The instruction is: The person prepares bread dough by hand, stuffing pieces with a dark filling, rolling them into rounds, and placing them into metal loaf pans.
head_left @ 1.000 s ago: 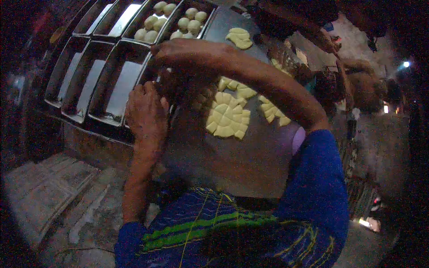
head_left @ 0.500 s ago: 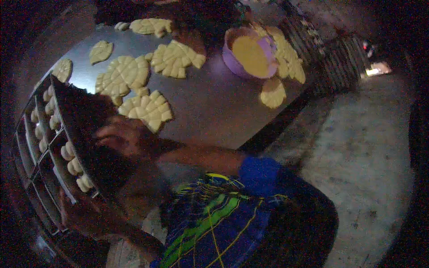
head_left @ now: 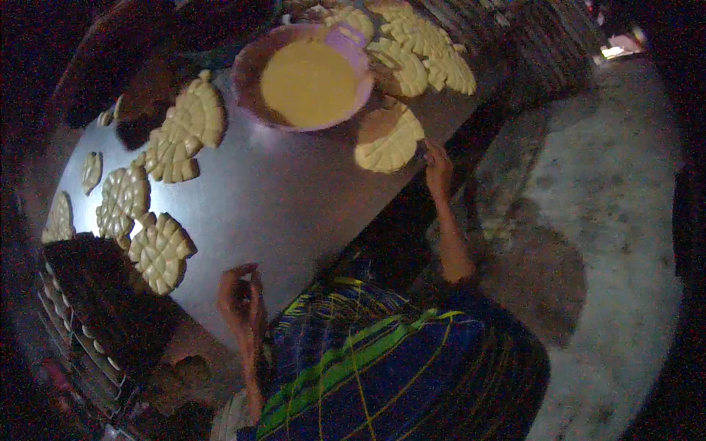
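Observation:
My right hand [head_left: 439, 167] is at the right edge of a flat, pale, scored piece of dough [head_left: 390, 151] on the metal table [head_left: 294, 184]. Its fingers are pinched together beside a small dark thing I cannot make out. My left hand [head_left: 241, 298] hovers by the near table edge, fingers loosely curled and apart, with nothing seen in it. Beyond the dough stands a purple bowl [head_left: 250, 103] of yellowish liquid or batter [head_left: 309, 84].
More shaped dough pieces [head_left: 158, 253] lie on the left of the table, others [head_left: 426, 44] at the far right. A dark rack [head_left: 81, 323] with small pale rounds stands at the lower left. Dark stacked trays [head_left: 544, 51] are at the upper right, above grey floor [head_left: 610, 257].
My left hand has come away from the rack. My right hand has moved from beside the rack across to the dough near the bowl. The view has turned rightward.

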The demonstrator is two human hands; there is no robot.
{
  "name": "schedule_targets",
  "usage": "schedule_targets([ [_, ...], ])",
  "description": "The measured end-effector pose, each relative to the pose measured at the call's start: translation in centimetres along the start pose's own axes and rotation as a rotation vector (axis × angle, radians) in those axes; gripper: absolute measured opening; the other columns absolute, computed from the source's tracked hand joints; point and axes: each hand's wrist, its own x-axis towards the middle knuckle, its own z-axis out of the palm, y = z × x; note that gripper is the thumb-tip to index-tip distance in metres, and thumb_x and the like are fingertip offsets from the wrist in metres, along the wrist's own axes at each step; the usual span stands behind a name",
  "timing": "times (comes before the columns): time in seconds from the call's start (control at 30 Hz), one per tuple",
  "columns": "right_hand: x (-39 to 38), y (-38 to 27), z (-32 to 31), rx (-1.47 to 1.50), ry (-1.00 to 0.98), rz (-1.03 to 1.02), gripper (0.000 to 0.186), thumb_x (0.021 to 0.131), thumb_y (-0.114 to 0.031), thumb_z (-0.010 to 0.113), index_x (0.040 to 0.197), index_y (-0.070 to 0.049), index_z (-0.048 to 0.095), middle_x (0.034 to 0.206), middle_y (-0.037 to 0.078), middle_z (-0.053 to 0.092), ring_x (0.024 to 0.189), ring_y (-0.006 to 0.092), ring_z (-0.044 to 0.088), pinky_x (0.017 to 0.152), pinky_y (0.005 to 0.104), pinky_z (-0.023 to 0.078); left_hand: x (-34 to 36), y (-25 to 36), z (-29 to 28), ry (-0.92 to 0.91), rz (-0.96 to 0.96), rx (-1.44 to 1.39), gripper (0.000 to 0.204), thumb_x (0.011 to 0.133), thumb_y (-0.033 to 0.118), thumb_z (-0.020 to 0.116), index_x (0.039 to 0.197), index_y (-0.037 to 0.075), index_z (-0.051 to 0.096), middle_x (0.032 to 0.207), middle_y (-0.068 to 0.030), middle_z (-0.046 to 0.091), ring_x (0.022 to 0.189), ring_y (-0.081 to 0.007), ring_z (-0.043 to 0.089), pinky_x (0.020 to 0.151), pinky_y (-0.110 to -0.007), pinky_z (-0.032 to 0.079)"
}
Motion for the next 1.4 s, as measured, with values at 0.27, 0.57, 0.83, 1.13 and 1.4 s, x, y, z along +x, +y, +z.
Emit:
schedule_targets([
  [0.27,5.3,1.9,2.3,0.101,-0.074,-0.185,0.028,0.085,0.0,0.061,0.113,-0.002,0.065,0.116,0.013,0.065,0.108,0.0305,0.062,0.091,0.0347,0.05,4.3,8.2,8.8,-0.088,0.077,0.052,0.011,0.086,0.005,0.066,0.096,0.005,0.067,0.084,-0.0025,0.058,0.061,-0.0084,0.049,0.054,-0.023,0.04],
  [0.57,0.3,5.1,-0.3,0.38,0.019,0.363,0.019,0.087,0.002,0.06,0.105,0.002,0.066,0.101,0.012,0.067,0.096,0.0233,0.064,0.089,0.0337,0.05,5.7,8.1,10.7,-0.146,-0.047,0.04,0.011,0.09,0.01,0.064,0.098,0.004,0.066,0.078,-0.0015,0.06,0.062,-0.0069,0.048,0.056,-0.023,0.039],
  [0.83,1.2,1.3,-3.5,1.298,0.087,0.684,0.038,0.089,-0.001,0.059,0.127,0.001,0.052,0.126,0.011,0.055,0.12,0.023,0.052,0.102,0.0347,0.045,7.0,7.6,10.3,-0.241,-0.237,-0.255,0.015,0.092,0.015,0.063,0.101,0.003,0.065,0.089,-0.0018,0.064,0.075,-0.0087,0.055,0.068,-0.024,0.044],
  [1.13,2.8,-21.8,-3.3,1.287,-0.792,0.31,0.048,0.086,-0.02,0.067,0.127,0.0,0.054,0.115,0.009,0.062,0.108,0.0183,0.058,0.095,0.0341,0.046,8.3,11.2,12.2,0.166,0.227,-0.357,0.033,0.096,0.023,0.057,0.118,-0.001,0.056,0.12,-0.0135,0.059,0.107,-0.0205,0.059,0.095,-0.034,0.045],
  [1.4,-0.2,-28.0,-1.0,1.461,-0.954,0.248,0.04,0.088,-0.02,0.065,0.122,0.001,0.058,0.116,0.008,0.063,0.107,0.0179,0.059,0.092,0.0331,0.048,8.5,11.5,11.6,0.297,0.388,-0.409,0.058,0.094,0.041,0.054,0.13,-0.005,0.046,0.133,-0.0217,0.05,0.123,-0.0313,0.05,0.104,-0.044,0.036],
])
